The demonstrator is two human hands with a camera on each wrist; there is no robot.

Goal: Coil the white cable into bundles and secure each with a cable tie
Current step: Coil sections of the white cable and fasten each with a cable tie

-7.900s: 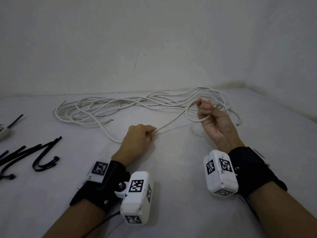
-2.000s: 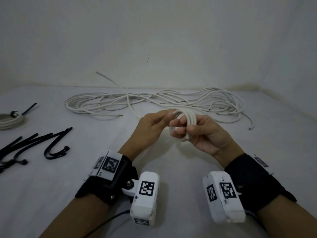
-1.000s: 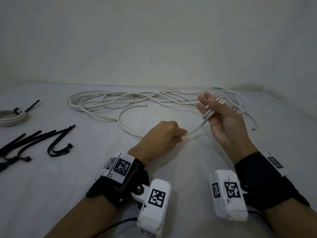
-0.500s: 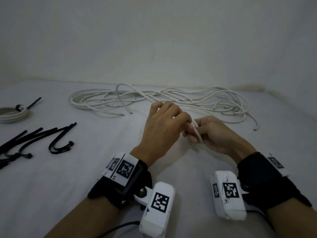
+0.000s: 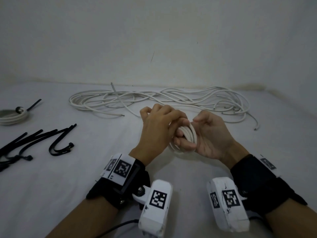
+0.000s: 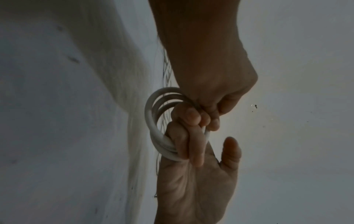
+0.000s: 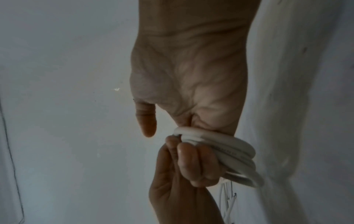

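Holding a small coil of round white plastic-sheathed cable (image 5: 187, 134) above the pale table (image 5: 85, 194), the two hands meet at its rim. The cable looks light, smooth and springy, so the loops would likely fan open unless pinched where all turns cross. Several turns lie side by side, roughly ring-shaped. The right hand (image 5: 211, 136) has its fingers curled through the ring, thumb lifted clear; the left hand (image 5: 158, 133) closes its fingertips on the turns beside them. Behind lies the loose pile of white cable (image 5: 163, 100). Far left rests a finished tied bundle (image 5: 12, 115), with black cable ties (image 5: 39, 140) nearer.
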